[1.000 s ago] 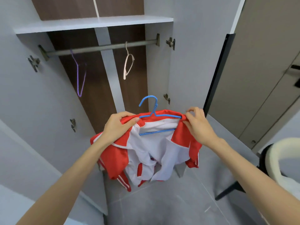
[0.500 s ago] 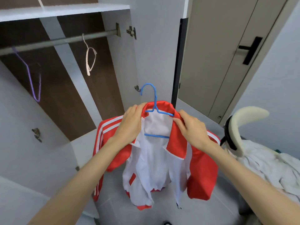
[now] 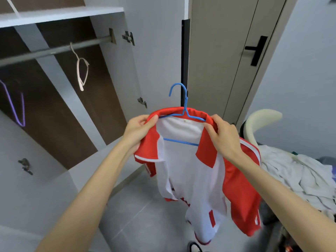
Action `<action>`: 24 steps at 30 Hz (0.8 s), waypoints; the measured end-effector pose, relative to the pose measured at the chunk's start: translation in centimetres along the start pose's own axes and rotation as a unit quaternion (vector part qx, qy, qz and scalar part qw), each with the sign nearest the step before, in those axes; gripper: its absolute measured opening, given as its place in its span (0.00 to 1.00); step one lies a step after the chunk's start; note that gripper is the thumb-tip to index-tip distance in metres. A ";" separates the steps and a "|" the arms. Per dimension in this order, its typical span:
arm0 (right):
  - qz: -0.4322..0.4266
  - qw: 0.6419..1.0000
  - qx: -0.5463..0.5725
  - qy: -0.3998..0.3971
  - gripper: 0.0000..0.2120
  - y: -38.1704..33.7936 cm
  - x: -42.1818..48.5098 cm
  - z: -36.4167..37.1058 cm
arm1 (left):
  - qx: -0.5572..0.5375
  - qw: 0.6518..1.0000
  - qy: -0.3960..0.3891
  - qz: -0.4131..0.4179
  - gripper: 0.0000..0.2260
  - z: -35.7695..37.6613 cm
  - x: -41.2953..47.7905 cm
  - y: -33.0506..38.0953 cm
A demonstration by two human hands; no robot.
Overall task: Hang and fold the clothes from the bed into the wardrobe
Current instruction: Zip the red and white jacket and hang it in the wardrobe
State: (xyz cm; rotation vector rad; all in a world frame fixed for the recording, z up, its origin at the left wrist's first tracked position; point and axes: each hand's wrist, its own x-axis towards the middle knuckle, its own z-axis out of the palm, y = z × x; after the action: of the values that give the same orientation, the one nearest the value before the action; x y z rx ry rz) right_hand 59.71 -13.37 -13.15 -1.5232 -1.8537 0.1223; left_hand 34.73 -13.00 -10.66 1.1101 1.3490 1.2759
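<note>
A red-and-white zip-up sports jacket [image 3: 236, 188] hangs open on a thin blue wire hanger [image 3: 181, 142], held in the air below and to the right of the grey metal wardrobe rail [image 3: 54, 50], well apart from it. The left hand [image 3: 140, 131] pinches the red collar over the hanger's left shoulder. The right hand [image 3: 221, 137] curls its fingers over the collar at the right shoulder.

The hanger's long axis runs left to right between the two hands. Its hook rises above the collar midway between them, with its open side turned left, towards the rail. The rail lies up and to the left of the hook, and the left hand is the nearer one to it.

A pale beige hanger [image 3: 78, 75] dangles from the rail near its right end, and a purple hanger [image 3: 23, 110] hangs further left. The next move likely means carrying the hook up and leftward onto a free stretch of the rail.
</note>
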 end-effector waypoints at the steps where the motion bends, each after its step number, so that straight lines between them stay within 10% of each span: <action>1: 0.009 1.000 0.013 0.001 0.08 0.1 -0.1 0.1 | -0.005 0.999 -0.025 -0.026 0.06 0.3 -0.1 -0.5; 8: 0.111 0.980 0.160 -0.047 0.09 1.8 -1.0 0.4 | 0.194 0.980 0.020 0.041 0.13 0.3 1.4 -3.4; 12: 0.114 0.976 0.176 -0.064 0.11 2.9 -1.5 -0.2 | 0.427 0.868 0.112 0.230 0.10 1.3 1.2 -4.3; 18: 0.134 0.963 0.227 -0.059 0.12 5.0 -2.0 -2.5 | 0.332 0.918 -0.014 0.218 0.07 3.5 1.9 -4.2; 24: 0.285 0.919 0.272 -0.005 0.07 9.4 -3.6 -5.1 | 0.440 0.809 -0.240 0.308 0.20 6.4 2.6 -6.3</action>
State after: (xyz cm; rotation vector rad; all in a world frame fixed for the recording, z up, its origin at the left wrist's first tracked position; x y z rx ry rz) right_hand 70.42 -15.65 -15.74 -1.5883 -1.1784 0.8432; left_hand 40.62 -9.80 -17.21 2.4893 1.2102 0.6157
